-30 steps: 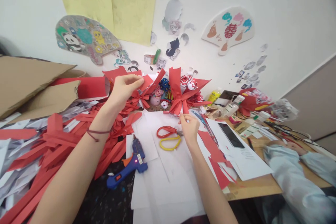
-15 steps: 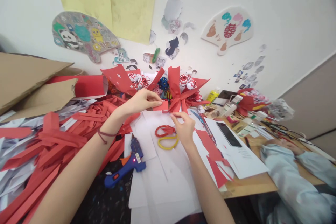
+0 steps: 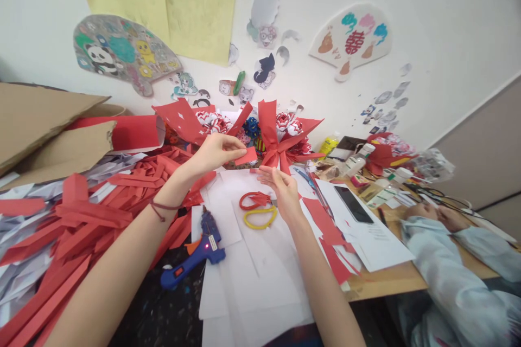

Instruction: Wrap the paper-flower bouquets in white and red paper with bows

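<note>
Between the thumb and fingers of my left hand (image 3: 217,153) is a small red paper piece (image 3: 246,156), raised above the far end of the white sheets (image 3: 260,276). My right hand (image 3: 282,188) is just to the right and a little lower, its fingers stretched towards the paper but apart from it. A thin bit of red shows by its fingertips; whether they touch it I cannot make out. Scissors with red and yellow handles (image 3: 260,218) lie on the sheets below my hands, their blades hard to see. A blue glue gun (image 3: 203,249) with a lit light rests at the left.
A heap of folded red and white paper strips (image 3: 93,211) fills the left side, with cardboard (image 3: 49,124) behind. Red-wrapped paper bouquets (image 3: 280,141) stand by the wall. Right are red scraps (image 3: 325,227), a phone (image 3: 353,204), bottles (image 3: 358,160) and another person's sleeved arms (image 3: 439,260).
My left hand has tilted the red paper piece and drawn it slightly left. My right hand's fingers have loosened from a pinch and straightened, apart from the piece. The view has shifted a little.
</note>
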`<state>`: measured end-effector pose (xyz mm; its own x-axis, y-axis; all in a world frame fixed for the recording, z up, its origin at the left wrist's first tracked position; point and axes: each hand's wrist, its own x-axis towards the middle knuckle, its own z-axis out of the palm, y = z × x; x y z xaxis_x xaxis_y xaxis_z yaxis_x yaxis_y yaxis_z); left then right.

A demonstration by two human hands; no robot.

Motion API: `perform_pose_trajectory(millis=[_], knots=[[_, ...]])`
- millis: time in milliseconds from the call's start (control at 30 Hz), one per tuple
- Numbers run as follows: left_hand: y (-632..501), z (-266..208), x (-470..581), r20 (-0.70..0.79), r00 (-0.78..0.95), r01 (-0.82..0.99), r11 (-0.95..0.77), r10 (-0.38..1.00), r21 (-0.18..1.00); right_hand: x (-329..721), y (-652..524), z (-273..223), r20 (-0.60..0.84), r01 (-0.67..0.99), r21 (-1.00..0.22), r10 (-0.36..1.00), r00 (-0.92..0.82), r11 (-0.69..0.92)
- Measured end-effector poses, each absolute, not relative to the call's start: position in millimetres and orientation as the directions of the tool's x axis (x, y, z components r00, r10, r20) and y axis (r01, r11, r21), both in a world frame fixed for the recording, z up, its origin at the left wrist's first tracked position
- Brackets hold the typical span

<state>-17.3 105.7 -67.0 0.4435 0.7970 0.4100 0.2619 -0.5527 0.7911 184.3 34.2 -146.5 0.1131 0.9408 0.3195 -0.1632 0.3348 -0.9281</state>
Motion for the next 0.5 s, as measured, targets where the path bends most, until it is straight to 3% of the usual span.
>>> perform_pose_trajectory(millis=[167, 267, 367, 433, 500], knots=[[104, -67, -16, 0.416, 0.45, 0.256, -0.561, 0.79, 0.788, 184, 35, -147, 0.375, -0.069, -0.919, 0.915, 0.15, 0.388], [103, -66, -16, 0.413, 0.452, 0.257, -0.559, 0.79, 0.788, 194, 36, -141, 0.525, 0.233, -0.845, 0.829, 0.194, 0.481], [101, -63, -18, 0.409, 0.446, 0.264, -0.553, 0.796, 0.79, 221, 31, -124, 0.647, 0.625, -0.638, 0.754, 0.117, 0.45], [101, -61, -21, 0.411, 0.439, 0.264, -0.552, 0.799, 0.791, 246, 22, -107, 0.587, 0.794, -0.449, 0.805, -0.083, 0.41], [101, -58, -24, 0.411, 0.445, 0.247, -0.55, 0.796, 0.798, 274, 3, -89, 0.455, 0.932, -0.164, 0.863, -0.22, 0.324]])
